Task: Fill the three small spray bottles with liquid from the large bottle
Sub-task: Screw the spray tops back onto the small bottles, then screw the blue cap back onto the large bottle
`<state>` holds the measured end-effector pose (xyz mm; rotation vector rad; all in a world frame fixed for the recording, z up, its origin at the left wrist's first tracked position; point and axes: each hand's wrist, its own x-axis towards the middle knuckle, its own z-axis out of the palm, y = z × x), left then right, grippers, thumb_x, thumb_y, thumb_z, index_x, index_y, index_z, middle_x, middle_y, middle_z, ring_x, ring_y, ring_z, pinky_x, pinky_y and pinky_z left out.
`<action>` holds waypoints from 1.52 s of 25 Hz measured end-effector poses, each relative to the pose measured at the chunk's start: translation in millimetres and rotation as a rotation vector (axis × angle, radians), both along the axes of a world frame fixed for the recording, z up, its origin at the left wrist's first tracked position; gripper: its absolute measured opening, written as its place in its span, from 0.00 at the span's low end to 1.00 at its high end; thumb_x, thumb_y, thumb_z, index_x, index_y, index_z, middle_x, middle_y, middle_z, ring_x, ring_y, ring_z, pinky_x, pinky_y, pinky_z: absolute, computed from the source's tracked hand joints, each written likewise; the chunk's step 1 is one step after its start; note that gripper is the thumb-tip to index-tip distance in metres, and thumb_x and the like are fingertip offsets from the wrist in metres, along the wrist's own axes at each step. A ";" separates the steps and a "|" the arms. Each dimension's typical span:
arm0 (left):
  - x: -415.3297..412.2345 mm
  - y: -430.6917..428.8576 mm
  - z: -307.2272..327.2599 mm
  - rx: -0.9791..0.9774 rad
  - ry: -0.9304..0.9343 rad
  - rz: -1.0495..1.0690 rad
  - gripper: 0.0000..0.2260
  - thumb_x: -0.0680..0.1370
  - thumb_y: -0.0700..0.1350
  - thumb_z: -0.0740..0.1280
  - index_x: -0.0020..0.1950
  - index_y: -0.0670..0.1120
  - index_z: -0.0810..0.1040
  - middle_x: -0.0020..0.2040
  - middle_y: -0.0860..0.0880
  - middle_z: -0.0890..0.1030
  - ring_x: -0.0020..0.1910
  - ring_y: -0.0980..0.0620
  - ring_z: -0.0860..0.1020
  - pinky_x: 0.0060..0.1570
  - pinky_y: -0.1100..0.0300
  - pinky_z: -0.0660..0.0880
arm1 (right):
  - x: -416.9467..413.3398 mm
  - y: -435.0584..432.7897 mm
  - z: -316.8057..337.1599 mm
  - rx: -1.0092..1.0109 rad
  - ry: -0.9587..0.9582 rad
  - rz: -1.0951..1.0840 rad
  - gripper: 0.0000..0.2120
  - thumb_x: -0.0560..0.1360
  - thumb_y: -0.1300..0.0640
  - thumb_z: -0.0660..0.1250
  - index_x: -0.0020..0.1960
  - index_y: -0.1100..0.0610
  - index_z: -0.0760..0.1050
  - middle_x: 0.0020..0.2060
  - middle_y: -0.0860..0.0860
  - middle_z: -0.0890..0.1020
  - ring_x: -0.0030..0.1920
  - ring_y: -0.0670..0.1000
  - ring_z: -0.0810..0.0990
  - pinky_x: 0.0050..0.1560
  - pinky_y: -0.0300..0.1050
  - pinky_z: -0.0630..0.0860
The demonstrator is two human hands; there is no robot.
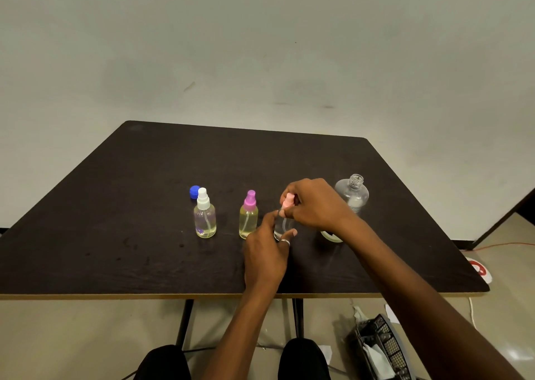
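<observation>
Three small spray bottles stand in a row on the dark table [115, 206]. The white-capped bottle [205, 214] and the purple-capped bottle [248, 216] both hold yellowish liquid. My left hand [267, 249] grips the body of the third small bottle [282, 226], which looks clear. My right hand [314, 203] pinches its pink spray cap [289, 200] at the bottle's neck. The large clear bottle [353, 192] stands uncapped behind my right hand; its lower part is hidden. Its blue cap [194, 192] lies behind the white-capped bottle.
A pale round object [333, 237] lies partly hidden under my right wrist. On the floor at the right stand a black mesh basket [382, 347] with paper in it and a red-and-white item [480, 269]. The table's near edge runs just above my knees.
</observation>
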<state>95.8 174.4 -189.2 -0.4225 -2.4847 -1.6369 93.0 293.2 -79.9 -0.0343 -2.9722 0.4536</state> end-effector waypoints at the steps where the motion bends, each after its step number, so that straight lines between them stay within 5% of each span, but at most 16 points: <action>1: 0.3 -0.3 -0.1 0.000 0.007 -0.006 0.19 0.75 0.52 0.73 0.64 0.55 0.74 0.45 0.54 0.83 0.40 0.57 0.81 0.43 0.52 0.81 | 0.6 -0.8 0.8 0.000 -0.007 -0.001 0.06 0.70 0.55 0.73 0.47 0.51 0.82 0.42 0.46 0.84 0.43 0.47 0.81 0.47 0.47 0.79; 5: 1.2 -1.0 0.9 0.005 0.010 -0.025 0.22 0.75 0.52 0.73 0.67 0.53 0.74 0.47 0.53 0.83 0.43 0.57 0.81 0.46 0.52 0.81 | 3.3 -4.9 0.0 0.007 0.010 -0.023 0.08 0.70 0.54 0.73 0.49 0.53 0.81 0.44 0.47 0.83 0.45 0.48 0.80 0.49 0.47 0.79; 9: 7.3 -6.6 5.6 -0.037 -0.021 -0.014 0.30 0.74 0.52 0.74 0.74 0.48 0.69 0.61 0.50 0.82 0.58 0.52 0.80 0.57 0.54 0.79 | 4.7 -6.0 2.3 0.045 -0.005 -0.038 0.12 0.70 0.52 0.73 0.53 0.53 0.80 0.47 0.49 0.83 0.49 0.50 0.80 0.51 0.48 0.78; 13: 19.9 -36.8 11.4 -0.225 0.008 0.007 0.22 0.75 0.55 0.72 0.68 0.54 0.76 0.57 0.51 0.84 0.56 0.51 0.82 0.54 0.53 0.80 | 5.4 -7.7 17.4 0.119 -0.052 -0.021 0.27 0.69 0.41 0.73 0.62 0.54 0.75 0.54 0.50 0.81 0.53 0.51 0.79 0.52 0.49 0.78; 16: 22.4 -67.6 22.1 -0.338 0.068 0.048 0.17 0.77 0.56 0.69 0.65 0.55 0.78 0.55 0.54 0.84 0.53 0.54 0.82 0.49 0.60 0.78 | 0.1 -16.8 39.1 0.135 0.023 -0.022 0.28 0.71 0.37 0.69 0.64 0.54 0.74 0.53 0.49 0.81 0.52 0.49 0.79 0.52 0.48 0.78; 26: 6.4 -118.9 10.5 -0.535 0.214 0.101 0.12 0.78 0.56 0.68 0.59 0.55 0.80 0.54 0.55 0.82 0.55 0.55 0.80 0.47 0.60 0.77 | -83.3 -102.8 55.9 0.043 0.017 0.269 0.09 0.75 0.52 0.69 0.54 0.53 0.81 0.49 0.47 0.83 0.49 0.46 0.81 0.54 0.45 0.77; 38: -4.5 -126.3 -26.0 -0.393 0.306 0.093 0.12 0.77 0.55 0.70 0.57 0.52 0.84 0.58 0.56 0.83 0.60 0.58 0.79 0.55 0.64 0.76 | -186.1 -138.1 -5.8 0.365 -0.375 0.389 0.18 0.72 0.63 0.71 0.60 0.51 0.80 0.57 0.51 0.81 0.54 0.53 0.80 0.56 0.46 0.77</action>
